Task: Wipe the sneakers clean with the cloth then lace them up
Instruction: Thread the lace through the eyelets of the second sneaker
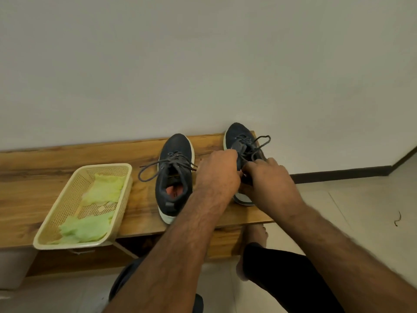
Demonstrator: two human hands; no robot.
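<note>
In the head view I see a wooden bench (33, 195) across the middle of the frame, against a plain white wall (203, 64), with pale floor tiles (361, 199) at the right. 2 dark sneakers stand on it: the left sneaker (174, 177) near the centre and the right sneaker (242, 143) further right. My left hand (217, 175) and right hand (268, 186) have curled fingers pinching the lace (262, 141) of the right sneaker. The green cloth (99, 199) lies in a cream basket (56, 211) at the lower left.

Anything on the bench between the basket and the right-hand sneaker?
Head view: the other sneaker, loose laces trailing toward the basket, stands between it and the right-hand sneaker.
</note>
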